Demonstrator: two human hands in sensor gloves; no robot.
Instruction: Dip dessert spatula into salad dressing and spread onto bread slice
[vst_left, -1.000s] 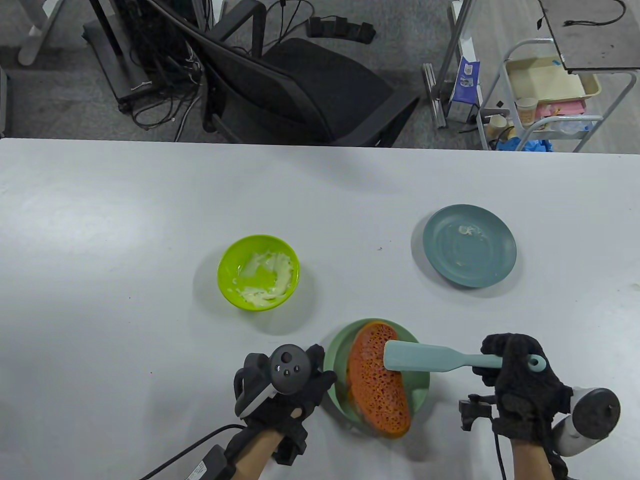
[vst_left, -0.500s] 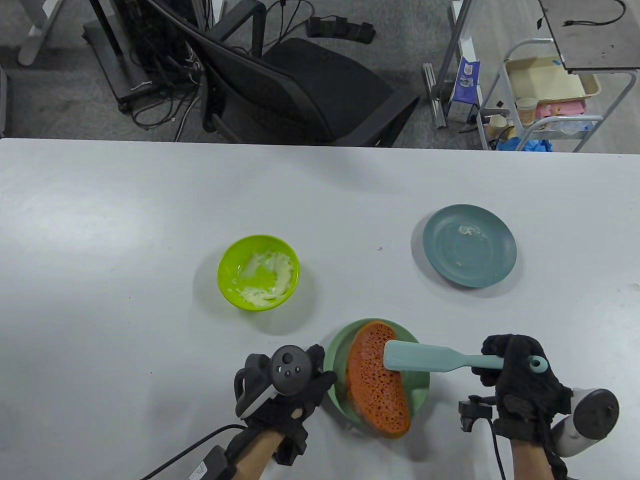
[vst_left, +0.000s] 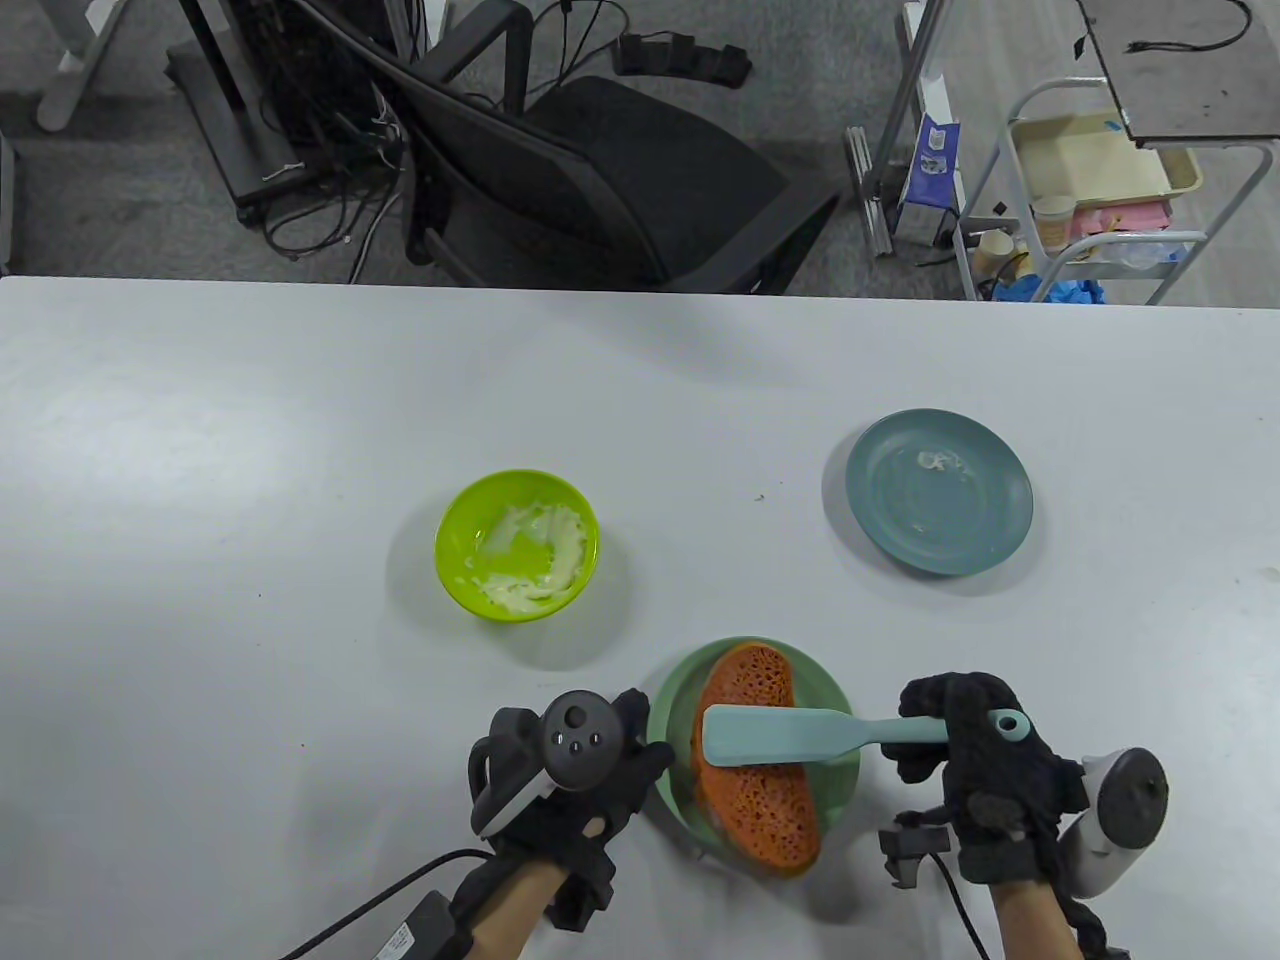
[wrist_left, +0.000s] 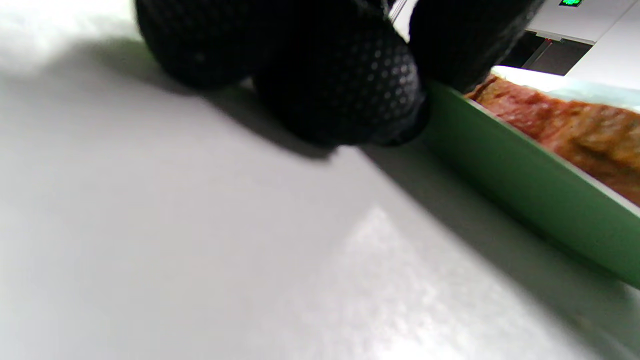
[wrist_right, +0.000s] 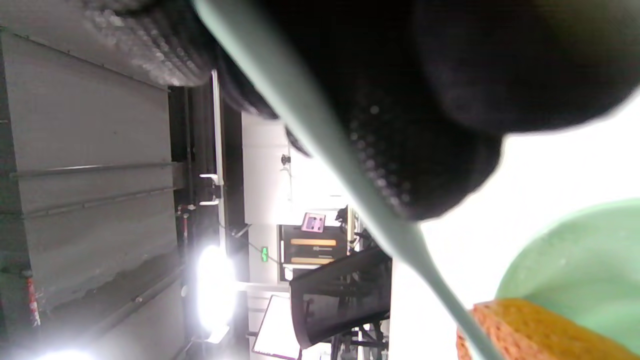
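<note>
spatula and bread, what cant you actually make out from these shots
- Underside of the spatula blade: table view, hidden by the blade itself, so any dressing on it, or contact with the bread slice, cannot be told.
- Bread under the blade: table view, covered.
- Spatula blade: right wrist view, cut off at the bottom edge.
- Left hand fingertips at the green plate: left wrist view, blurred; tracker covers them from above.

Your white table (vst_left: 250, 400) carries a lime bowl (vst_left: 517, 546), teal plate (vst_left: 938, 491), and green plate (vst_left: 752, 752) under bread.
</note>
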